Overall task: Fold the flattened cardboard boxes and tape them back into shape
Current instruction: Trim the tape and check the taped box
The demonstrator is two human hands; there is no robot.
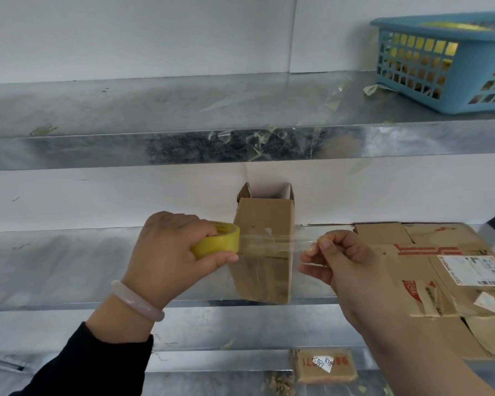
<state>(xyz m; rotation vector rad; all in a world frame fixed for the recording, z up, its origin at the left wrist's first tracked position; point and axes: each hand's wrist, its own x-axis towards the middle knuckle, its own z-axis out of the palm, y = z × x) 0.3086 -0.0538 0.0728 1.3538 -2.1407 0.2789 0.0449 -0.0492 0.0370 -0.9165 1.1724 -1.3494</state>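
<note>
The small cardboard box [265,247] stands upright on the middle metal shelf [69,264], close to the front edge, with its top flaps open toward the white wall behind it. In front of the box, a strip of clear tape [272,244] is stretched flat between the two hands. The left hand [169,252] holds the yellow tape roll [216,243]: the fingers are curled over the top of the roll and go into its hole, and the thumb presses from below, so the grip is closed firmly around the roll. On the left wrist there is a pale bangle [136,301], and below it a dark sleeve [97,364]. The right hand [335,267] pinches the free end of the tape between the thumb and the first fingers, which are pressed together on it; the other fingers are bent loosely. The tape passes across the front face of the box, but I cannot tell if it already touches the cardboard. To the right, on the same shelf, lies a pile of flattened boxes [440,270] with red print and a white label, just beside the right hand. Above, on the upper shelf [155,110], a blue plastic basket [440,64] stands at the right end, and loose scraps of tape stick to the front edge of that shelf. Lower down, a small brown parcel [323,365] with a white paper note lies near the bottom
</note>
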